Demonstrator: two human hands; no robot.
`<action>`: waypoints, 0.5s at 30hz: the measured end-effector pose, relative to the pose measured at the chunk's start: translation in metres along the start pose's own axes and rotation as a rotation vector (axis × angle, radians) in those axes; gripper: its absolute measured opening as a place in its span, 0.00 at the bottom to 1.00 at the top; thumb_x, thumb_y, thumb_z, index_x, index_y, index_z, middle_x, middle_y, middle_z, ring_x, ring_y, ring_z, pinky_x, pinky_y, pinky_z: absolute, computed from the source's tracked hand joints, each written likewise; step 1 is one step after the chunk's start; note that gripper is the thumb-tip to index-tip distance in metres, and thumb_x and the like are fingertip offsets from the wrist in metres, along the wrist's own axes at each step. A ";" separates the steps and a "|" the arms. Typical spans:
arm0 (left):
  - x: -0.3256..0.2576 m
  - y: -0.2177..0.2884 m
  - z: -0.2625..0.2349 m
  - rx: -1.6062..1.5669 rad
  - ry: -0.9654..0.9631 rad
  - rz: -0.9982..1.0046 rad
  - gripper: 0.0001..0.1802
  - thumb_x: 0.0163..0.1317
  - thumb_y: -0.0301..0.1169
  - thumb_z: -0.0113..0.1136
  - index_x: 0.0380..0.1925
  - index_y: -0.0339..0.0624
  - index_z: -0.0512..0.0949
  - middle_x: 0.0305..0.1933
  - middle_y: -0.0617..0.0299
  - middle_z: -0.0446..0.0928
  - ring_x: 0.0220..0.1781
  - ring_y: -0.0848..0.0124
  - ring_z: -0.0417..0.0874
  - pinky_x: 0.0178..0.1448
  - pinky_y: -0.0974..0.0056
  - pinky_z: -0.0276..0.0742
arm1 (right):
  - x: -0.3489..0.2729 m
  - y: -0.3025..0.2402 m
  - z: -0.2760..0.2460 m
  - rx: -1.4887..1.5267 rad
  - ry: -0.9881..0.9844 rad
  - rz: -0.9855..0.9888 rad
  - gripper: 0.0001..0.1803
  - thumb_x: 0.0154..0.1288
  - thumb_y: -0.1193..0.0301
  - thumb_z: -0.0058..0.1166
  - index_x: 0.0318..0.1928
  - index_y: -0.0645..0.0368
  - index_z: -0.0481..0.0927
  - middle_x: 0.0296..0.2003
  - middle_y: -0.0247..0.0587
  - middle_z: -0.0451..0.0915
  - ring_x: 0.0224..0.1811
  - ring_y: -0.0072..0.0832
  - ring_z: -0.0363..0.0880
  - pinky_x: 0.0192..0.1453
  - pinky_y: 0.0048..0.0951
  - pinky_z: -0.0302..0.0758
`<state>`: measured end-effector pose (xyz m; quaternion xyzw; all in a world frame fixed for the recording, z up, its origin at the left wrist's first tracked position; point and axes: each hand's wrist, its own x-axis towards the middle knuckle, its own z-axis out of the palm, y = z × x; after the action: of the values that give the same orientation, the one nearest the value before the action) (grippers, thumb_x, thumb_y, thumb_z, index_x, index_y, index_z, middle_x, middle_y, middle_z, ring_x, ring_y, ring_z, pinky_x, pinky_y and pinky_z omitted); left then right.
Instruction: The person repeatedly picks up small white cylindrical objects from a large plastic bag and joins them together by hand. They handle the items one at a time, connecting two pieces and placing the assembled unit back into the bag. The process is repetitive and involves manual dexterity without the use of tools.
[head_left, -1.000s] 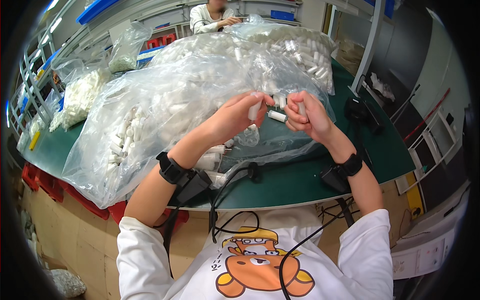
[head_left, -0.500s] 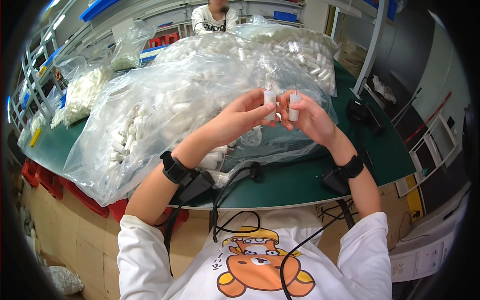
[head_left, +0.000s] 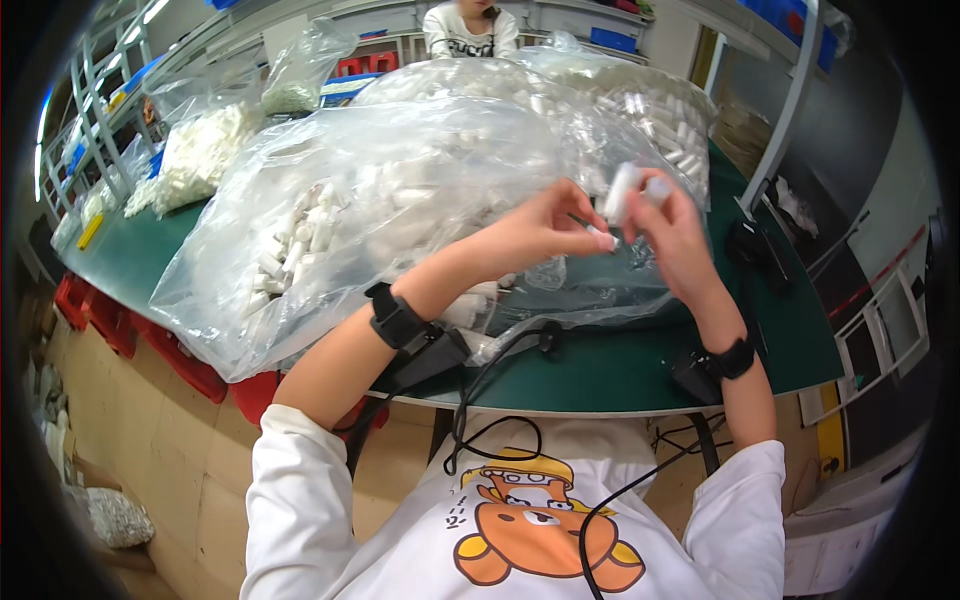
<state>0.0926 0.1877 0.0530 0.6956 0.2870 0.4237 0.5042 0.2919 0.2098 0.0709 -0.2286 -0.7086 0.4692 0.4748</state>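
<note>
My right hand is closed around a white plastic cylinder, which is blurred by motion. A second pale end shows among the same fingers, perhaps another cylinder. Just to its left, my left hand pinches a small white piece between thumb and fingers; its exact kind is not clear. The two hands are close together but apart, above the near right part of a large clear plastic bag. Inside that bag lie many white cylinders of the same sort.
More bags of white parts stand at the far left and far right of the green table. Black cables run from my wrist straps over the front edge. A person sits opposite. Red stools are below the left edge.
Both hands have drawn apart from their side-by-side hold of two upright cylinders. A cylinder in the left hand has given way to a small piece; the right now holds a tilted cylinder higher.
</note>
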 end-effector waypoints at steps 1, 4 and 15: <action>-0.001 -0.001 -0.003 0.222 -0.034 0.022 0.16 0.58 0.32 0.61 0.41 0.42 0.66 0.43 0.60 0.74 0.46 0.72 0.76 0.49 0.67 0.72 | 0.002 -0.008 0.007 0.009 -0.032 -0.032 0.13 0.65 0.69 0.50 0.46 0.61 0.68 0.36 0.37 0.76 0.24 0.18 0.70 0.32 0.19 0.68; -0.006 -0.023 -0.011 0.864 -0.113 0.167 0.16 0.51 0.32 0.66 0.37 0.40 0.72 0.42 0.58 0.74 0.46 0.69 0.77 0.50 0.64 0.73 | -0.001 -0.034 0.029 0.038 -0.242 -0.024 0.15 0.67 0.66 0.47 0.47 0.61 0.63 0.38 0.42 0.77 0.25 0.22 0.76 0.34 0.21 0.74; -0.029 -0.043 -0.038 0.506 -0.258 0.056 0.17 0.51 0.32 0.63 0.40 0.36 0.75 0.40 0.52 0.77 0.42 0.60 0.78 0.46 0.62 0.74 | 0.086 -0.031 0.215 0.446 -0.661 0.675 0.19 0.65 0.67 0.49 0.43 0.77 0.69 0.41 0.59 0.75 0.44 0.41 0.79 0.52 0.33 0.77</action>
<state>0.0463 0.1951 0.0092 0.8551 0.2980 0.2604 0.3349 0.0670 0.1655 0.1140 -0.1774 -0.5902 0.7829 0.0853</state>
